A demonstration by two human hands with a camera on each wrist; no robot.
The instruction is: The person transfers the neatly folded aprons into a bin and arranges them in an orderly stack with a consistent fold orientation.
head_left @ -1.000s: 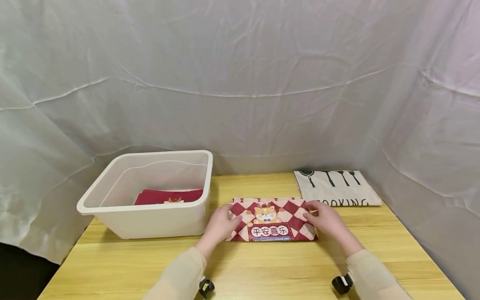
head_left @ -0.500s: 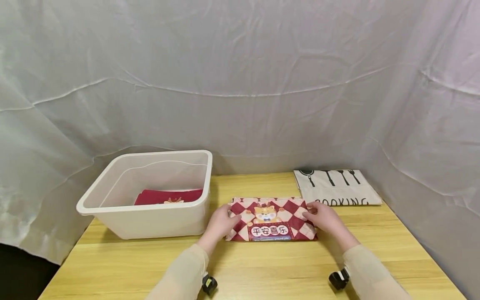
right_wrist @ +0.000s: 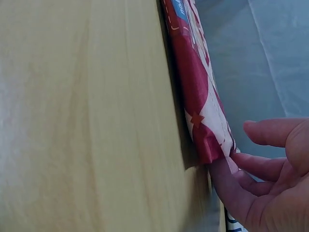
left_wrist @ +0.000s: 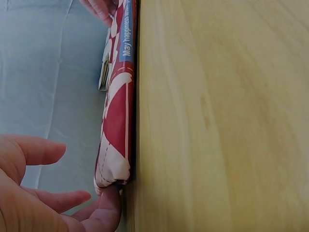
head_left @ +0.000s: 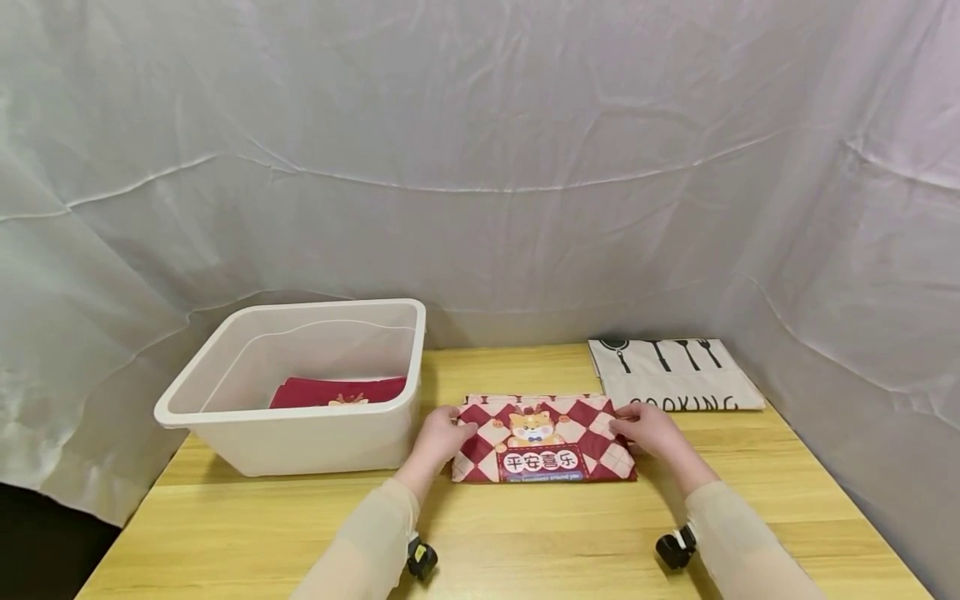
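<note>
1. You've got the checked apron (head_left: 543, 440) folded down to a flat rectangle on the table (head_left: 525, 533), just right of the white bin (head_left: 300, 392), so the folding looks about finished by my read.
2. Your left hand (head_left: 442, 433) sits at its left end, your right hand (head_left: 648, 427) at its right end. From the wrist views each thumb (left_wrist: 108, 212) is tucked under the edge with the fingers (right_wrist: 270, 133) loosely curved above, so I'd call that a light pinch at both ends (not a firm clamp).
3. What's left, as I judge it: the bundle lies flat on the wood, not yet lifted. A red folded cloth (head_left: 337, 392) already lies in the bin, and a cream apron (head_left: 675, 375) printed with utensils waits at the far right.
4. The look of it: red-and-cream diamond check, a cartoon animal in the middle, a dark red label below with white characters. It's several layers thick, edges fairly even.
</note>
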